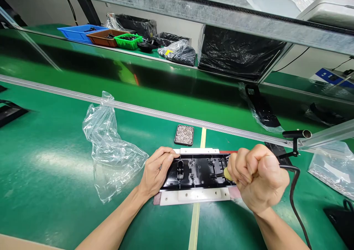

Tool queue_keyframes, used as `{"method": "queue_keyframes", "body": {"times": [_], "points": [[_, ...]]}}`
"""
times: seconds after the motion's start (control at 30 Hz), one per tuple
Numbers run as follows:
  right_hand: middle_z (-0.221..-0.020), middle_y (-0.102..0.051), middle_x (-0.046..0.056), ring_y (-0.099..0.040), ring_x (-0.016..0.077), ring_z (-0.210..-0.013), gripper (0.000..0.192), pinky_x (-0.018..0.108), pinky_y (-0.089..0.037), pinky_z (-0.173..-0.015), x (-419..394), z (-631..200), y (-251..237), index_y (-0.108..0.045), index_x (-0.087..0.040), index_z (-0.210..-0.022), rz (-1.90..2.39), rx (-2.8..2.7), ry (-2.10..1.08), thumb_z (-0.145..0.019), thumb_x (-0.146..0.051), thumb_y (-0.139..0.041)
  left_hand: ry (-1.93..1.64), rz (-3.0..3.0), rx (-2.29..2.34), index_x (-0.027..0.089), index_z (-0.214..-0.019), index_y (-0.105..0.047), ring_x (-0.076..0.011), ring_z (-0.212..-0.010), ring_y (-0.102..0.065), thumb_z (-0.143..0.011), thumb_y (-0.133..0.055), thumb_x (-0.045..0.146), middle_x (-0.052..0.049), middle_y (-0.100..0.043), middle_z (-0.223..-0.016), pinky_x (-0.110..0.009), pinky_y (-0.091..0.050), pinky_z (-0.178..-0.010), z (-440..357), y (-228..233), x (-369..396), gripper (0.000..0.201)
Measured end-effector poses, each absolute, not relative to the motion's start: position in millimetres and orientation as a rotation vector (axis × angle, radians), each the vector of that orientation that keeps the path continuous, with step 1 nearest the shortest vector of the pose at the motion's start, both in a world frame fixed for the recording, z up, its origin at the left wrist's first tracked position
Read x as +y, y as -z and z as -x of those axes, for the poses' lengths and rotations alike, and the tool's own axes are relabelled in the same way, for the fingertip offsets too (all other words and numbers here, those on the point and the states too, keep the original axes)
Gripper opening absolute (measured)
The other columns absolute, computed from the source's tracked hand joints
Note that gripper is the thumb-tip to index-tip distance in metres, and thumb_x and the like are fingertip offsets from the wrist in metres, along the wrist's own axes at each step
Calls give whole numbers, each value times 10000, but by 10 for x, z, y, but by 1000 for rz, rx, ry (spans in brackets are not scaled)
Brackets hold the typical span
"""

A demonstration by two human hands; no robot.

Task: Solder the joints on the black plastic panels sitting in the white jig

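Note:
A black plastic panel with ribs and posts lies in a white fixture at the middle of the bench. My left hand grips the panel's left end, fingers on its upper edge and thumb alongside. In my right fist is a corded soldering iron, with its yellow handle end showing. It points at the panel's right part; the tip is hard to make out there. A black cord runs from behind this hand. Beyond the panel stands a small square tray filled with tiny metal pieces.
A crumpled clear bag lies at the left. To the right are a black tubular holder and a bag of small parts. Blue, brown and green bins sit behind the metal rail.

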State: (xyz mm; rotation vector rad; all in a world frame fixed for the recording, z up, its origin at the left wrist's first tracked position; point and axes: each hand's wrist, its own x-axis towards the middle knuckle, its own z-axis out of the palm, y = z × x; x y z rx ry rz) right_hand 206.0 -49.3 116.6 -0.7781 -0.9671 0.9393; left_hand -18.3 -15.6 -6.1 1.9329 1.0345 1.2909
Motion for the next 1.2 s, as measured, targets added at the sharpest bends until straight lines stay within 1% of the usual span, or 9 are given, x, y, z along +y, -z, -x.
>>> {"method": "queue_keyframes", "body": {"times": [0.33, 0.8, 1.2], "points": [[-459, -275, -59, -258, 77, -403, 477, 191, -246, -361, -495, -2055, -1174, -409, -201, -588, 820, -984, -932, -962, -453, -562, -1290, -1947, 1035, 192, -1121, -736, -173, -1027, -623, -1082, -435, 197, -63, -645, -1097, -311, -467, -913, 187, 74, -143, 303], [-457, -275, -58, -266, 72, -397, 490, 187, -252, -364, -494, -2047, -1178, -394, -194, -574, 825, -970, -925, -946, -457, -577, -1286, -1936, 1040, 187, -1098, -734, -171, -1016, -622, -1083, -433, 208, -61, -647, -1091, -316, -464, -907, 198, 72, -153, 302], [-455, -284, -55, -259, 79, -395, 468, 201, -228, -361, -490, -2042, -1173, -419, -201, -575, 811, -961, -935, -951, -434, -574, -1281, -1930, 1058, 184, -1086, -740, -187, -1017, -632, -1082, -434, 232, -71, -657, -1089, -319, -475, -908, 185, 72, -132, 310]]}}
